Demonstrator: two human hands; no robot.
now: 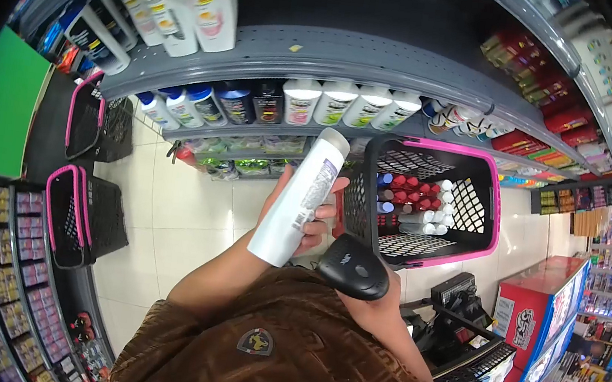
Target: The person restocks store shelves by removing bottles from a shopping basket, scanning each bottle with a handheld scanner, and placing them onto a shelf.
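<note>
A white bottle [297,201] with a grey cap lies tilted in my left hand [315,226], its printed back label facing up. The fingers wrap round it from the right side. My right hand [376,303] grips a black handheld barcode scanner [355,267], whose rounded head hides most of the fingers. Scanner and bottle are close together but apart. Just beyond them stands a black shopping basket [474,206] with a pink rim, holding several bottles with red, white and blue caps.
Grey shelving [283,56] with rows of shampoo-like bottles [346,105] runs across the front. Black baskets with pink handles [80,218] stand at the left near a packet rack [17,271]. A red and blue box-like display [536,323] stands at the right.
</note>
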